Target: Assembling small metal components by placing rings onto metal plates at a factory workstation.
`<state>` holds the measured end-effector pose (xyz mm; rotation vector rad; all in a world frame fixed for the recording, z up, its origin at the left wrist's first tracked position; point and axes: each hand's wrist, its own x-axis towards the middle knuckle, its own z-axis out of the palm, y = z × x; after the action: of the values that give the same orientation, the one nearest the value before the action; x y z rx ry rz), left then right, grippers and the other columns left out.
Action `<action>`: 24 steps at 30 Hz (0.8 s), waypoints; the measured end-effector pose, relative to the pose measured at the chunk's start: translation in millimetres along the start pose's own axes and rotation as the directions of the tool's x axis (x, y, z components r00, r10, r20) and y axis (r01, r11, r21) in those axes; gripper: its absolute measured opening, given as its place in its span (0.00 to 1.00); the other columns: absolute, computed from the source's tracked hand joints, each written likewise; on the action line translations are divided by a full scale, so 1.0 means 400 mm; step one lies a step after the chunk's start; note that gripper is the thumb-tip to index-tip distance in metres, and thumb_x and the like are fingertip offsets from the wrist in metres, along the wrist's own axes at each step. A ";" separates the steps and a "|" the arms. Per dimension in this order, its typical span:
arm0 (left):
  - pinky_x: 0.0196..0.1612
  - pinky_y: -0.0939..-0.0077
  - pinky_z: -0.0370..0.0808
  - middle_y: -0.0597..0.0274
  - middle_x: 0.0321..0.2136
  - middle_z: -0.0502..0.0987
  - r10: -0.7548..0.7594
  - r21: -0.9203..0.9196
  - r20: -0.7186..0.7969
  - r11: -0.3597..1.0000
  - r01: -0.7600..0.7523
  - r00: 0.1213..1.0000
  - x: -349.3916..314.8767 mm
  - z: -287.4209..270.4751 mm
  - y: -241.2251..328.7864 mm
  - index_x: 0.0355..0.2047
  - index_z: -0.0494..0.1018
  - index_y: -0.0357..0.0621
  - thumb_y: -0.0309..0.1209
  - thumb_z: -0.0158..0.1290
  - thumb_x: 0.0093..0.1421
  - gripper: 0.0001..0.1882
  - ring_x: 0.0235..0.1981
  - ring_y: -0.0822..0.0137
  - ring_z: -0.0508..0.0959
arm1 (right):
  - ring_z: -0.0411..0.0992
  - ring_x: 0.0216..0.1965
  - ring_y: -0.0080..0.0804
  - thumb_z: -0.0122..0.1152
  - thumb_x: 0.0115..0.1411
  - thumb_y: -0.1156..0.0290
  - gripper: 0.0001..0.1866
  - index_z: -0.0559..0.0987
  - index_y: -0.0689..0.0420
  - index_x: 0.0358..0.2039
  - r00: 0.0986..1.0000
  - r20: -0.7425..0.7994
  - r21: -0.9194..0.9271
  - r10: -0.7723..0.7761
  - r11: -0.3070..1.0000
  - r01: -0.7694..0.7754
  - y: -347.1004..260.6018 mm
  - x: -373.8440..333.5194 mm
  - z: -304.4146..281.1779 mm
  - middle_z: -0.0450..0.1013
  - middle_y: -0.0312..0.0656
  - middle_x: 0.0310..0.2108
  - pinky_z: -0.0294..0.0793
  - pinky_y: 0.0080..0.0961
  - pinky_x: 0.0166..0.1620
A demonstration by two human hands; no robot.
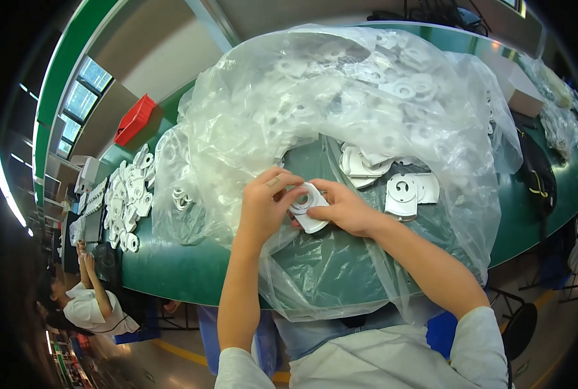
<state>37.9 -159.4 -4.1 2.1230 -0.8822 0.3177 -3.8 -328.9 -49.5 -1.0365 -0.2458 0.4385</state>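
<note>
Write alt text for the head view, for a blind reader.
A person's left hand and right hand hold a white part above a green table; beyond it, translucent plastic covers many similar parts. A co-worker is at far left.

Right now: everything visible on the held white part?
The white part is flat, smooth and plastic-looking, with a ring-like feature toward its far end. It is tilted over the green table, held between the left hand and the right hand, the right thumb on its face. Some edges are hidden.
</note>
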 end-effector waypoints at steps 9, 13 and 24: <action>0.26 0.82 0.69 0.60 0.30 0.76 -0.144 -0.183 -0.032 0.974 0.136 0.989 -0.010 -0.015 -0.005 0.37 0.76 0.38 0.21 0.58 0.51 0.11 0.24 0.73 0.73 | 0.75 0.44 0.40 0.48 0.58 0.85 0.21 0.63 0.64 0.53 0.997 -0.068 0.139 0.041 0.990 -0.031 -0.014 0.000 -0.001 0.73 0.50 0.44 0.76 0.30 0.47; 0.29 0.82 0.71 0.60 0.30 0.76 -0.197 -0.242 0.018 0.950 0.195 0.980 -0.015 -0.015 -0.012 0.40 0.75 0.37 0.22 0.56 0.53 0.12 0.27 0.72 0.75 | 0.76 0.43 0.40 0.48 0.58 0.85 0.22 0.63 0.64 0.55 0.995 -0.092 0.182 0.045 0.983 -0.027 -0.025 -0.005 0.005 0.73 0.50 0.44 0.76 0.30 0.47; 0.32 0.83 0.72 0.62 0.28 0.78 -0.459 -0.578 0.140 0.681 0.449 0.877 -0.026 -0.010 -0.021 0.37 0.77 0.31 0.23 0.54 0.57 0.09 0.28 0.75 0.76 | 0.75 0.40 0.31 0.48 0.62 0.77 0.18 0.65 0.59 0.53 0.985 -0.079 -0.091 -0.153 0.985 0.145 -0.007 -0.004 0.022 0.72 0.43 0.42 0.76 0.26 0.43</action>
<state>36.1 -147.7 -11.5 1.6488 -0.3344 -0.1946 -8.0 -324.3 -42.7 -1.1094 -0.2651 0.2492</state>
